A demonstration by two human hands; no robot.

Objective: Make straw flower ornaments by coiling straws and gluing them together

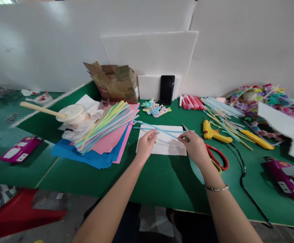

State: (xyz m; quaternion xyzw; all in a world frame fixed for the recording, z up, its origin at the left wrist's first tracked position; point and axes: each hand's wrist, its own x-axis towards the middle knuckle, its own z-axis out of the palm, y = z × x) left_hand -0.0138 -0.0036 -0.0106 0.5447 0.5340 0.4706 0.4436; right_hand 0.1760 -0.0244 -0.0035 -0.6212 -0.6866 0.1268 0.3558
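Observation:
My left hand (145,145) and my right hand (195,147) rest over a white sheet of paper (162,148) on the green table (147,175). Both pinch thin light-blue pipe cleaners (159,129) that cross above the sheet. The left fingers close on them near the middle. The right fingers close on them near their right end. A silver bracelet (216,189) sits on my right wrist.
A fan of pastel straws (106,125) lies on pink and blue paper sheets (96,152). Red scissors (219,158), a yellow glue gun (214,133) with a black cord, glue sticks, red markers (191,102), a phone (167,89), a cardboard box (115,82) and a lidded cup (72,114) surround the sheet.

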